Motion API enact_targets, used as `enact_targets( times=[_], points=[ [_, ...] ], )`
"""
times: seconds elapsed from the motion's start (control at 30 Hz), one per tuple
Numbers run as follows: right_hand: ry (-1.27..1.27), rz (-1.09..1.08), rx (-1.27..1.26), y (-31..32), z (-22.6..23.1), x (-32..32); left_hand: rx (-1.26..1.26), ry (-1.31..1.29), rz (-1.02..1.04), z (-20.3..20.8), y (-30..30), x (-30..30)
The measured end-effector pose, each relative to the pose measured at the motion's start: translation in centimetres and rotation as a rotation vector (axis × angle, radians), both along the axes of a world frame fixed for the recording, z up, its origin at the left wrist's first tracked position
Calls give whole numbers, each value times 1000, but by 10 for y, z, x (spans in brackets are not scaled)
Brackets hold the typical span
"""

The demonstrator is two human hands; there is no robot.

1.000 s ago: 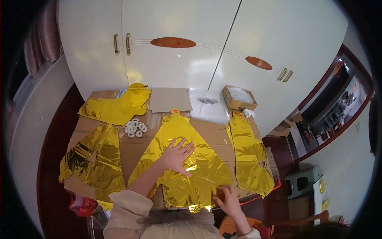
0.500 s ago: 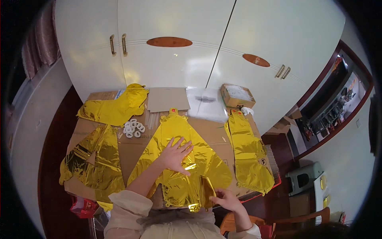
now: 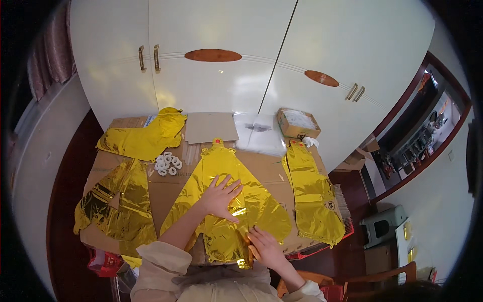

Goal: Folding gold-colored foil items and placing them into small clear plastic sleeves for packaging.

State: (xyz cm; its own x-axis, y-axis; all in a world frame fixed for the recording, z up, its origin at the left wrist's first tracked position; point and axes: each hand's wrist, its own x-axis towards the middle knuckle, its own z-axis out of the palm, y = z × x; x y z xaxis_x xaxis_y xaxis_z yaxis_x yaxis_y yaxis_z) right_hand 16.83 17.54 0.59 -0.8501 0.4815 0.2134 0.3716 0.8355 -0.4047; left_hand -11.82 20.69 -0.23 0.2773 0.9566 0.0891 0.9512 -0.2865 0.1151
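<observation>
A flat gold foil balloon (image 3: pixel 221 166), wide at the middle and narrow at the top, lies on the cardboard in front of me. My left hand (image 3: pixel 220 199) rests on its middle, fingers spread, palm down. At the balloon's lower right, my right hand (image 3: pixel 266 247) lies with outstretched fingers against a folded-over edge of the foil. Part of that fold is hidden beneath the fingers. Another gold foil balloon (image 3: pixel 126 201) is spread out to the left. Behind it sits a third gold foil piece (image 3: pixel 146 133), and a stack of gold foil balloons (image 3: pixel 314 191) lies at the right.
White rings (image 3: pixel 168 163) sit in a heap left of centre. Along the back are a grey board (image 3: pixel 211 127), clear plastic sleeves (image 3: pixel 259 133) and a small carton (image 3: pixel 298 123) against the white cabinet (image 3: pixel 216 85). An orange chair (image 3: pixel 307 278) stands near my right arm.
My right hand has moved left and slightly up, and the raised lower-right flap of foil now lies folded inward under it. Its fingers went from pinching to flat. My left hand stays put.
</observation>
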Motion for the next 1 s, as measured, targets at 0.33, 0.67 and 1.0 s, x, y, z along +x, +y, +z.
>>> enact_targets(
  times=[0.33, 0.67, 1.0],
  points=[
    [78, 61, -73, 8, 1, 1, 2, 13, -1, -1, 1, 0],
    [-38, 99, -37, 1, 0, 25, 15, 22, -15, -1, 1, 0],
    [-78, 111, 48, -7, 12, -5, 38, 30, -27, -4, 1, -2]
  ],
)
